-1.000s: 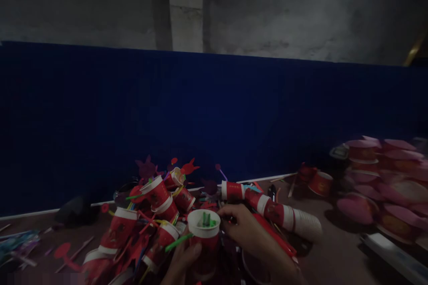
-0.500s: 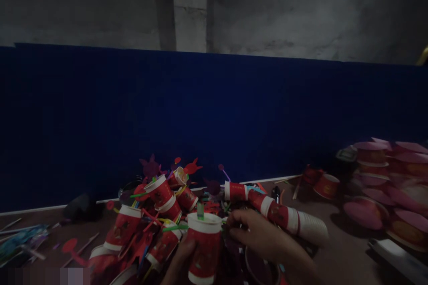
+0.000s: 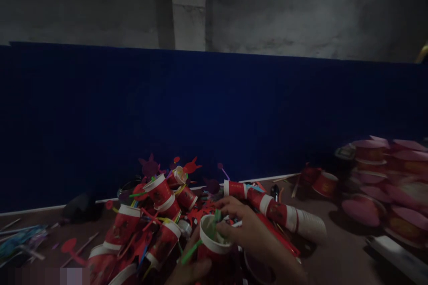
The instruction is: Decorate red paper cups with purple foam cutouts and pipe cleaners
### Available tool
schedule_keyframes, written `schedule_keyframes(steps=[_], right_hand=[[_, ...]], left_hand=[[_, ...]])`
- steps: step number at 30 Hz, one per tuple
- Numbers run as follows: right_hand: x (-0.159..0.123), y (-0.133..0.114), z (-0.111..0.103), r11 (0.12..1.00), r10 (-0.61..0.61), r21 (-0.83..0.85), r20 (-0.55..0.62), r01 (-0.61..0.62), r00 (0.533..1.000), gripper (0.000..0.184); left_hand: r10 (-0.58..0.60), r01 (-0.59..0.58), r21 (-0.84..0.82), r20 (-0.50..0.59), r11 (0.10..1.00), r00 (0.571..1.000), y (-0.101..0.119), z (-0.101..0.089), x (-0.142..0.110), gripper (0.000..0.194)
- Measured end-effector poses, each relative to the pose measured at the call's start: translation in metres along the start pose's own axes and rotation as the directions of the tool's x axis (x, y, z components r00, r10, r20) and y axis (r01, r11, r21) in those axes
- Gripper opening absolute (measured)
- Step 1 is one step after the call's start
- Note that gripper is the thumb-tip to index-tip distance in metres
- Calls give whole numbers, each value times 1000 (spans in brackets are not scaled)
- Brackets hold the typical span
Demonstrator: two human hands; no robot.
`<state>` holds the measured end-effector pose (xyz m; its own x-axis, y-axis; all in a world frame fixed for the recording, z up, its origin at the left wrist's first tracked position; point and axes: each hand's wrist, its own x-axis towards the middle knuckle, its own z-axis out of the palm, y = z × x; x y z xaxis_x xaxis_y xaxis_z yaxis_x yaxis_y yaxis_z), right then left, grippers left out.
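A red paper cup (image 3: 214, 256) with a white rim is held upright, low in the middle of the view. My left hand (image 3: 192, 267) wraps around its left side, its lower part dim. One green straw (image 3: 191, 251) sticks out through the cup's left side. At the cup's mouth my right hand (image 3: 242, 220) has its fingers closed on a green strip (image 3: 216, 222), which reaches down inside the cup. Whether that strip joins the straw is hidden by the cup wall. Left of my hands lies another red cup (image 3: 169, 234), tilted.
More red cups (image 3: 123, 225) with straws and cut-out shapes pile up at left. Nested cups (image 3: 284, 216) lie in a row at right. Pink-topped tubs (image 3: 371, 151) stack far right, near a white box (image 3: 397, 254). A blue panel (image 3: 214, 111) rises behind the table.
My right hand has moved left and up over the cup's mouth. The cup has tipped and shifted slightly right, showing more of its inside. A red strip behind the right hand has come into view.
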<state>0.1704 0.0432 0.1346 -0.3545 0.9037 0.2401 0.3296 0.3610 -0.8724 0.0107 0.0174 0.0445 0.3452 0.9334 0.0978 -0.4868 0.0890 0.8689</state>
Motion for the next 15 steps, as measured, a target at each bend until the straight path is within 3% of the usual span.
schedule_keyframes(steps=[4, 8, 12, 15], right_hand=[[1, 2, 6, 999, 6, 34, -35, -5, 999, 8], [2, 3, 5, 998, -6, 58, -4, 7, 1000, 11], [4, 6, 5, 995, -27, 99, 22, 25, 999, 14], [6, 8, 6, 993, 36, 109, 13, -37, 999, 16]], left_hand=[[36, -34, 54, -34, 998, 999, -2, 4, 0, 76], [-13, 15, 19, -128, 1000, 992, -7, -2, 3, 63], [5, -6, -15, -53, 1000, 999, -11, -7, 7, 63], [-7, 8, 19, -28, 1000, 1000, -10, -6, 7, 63]])
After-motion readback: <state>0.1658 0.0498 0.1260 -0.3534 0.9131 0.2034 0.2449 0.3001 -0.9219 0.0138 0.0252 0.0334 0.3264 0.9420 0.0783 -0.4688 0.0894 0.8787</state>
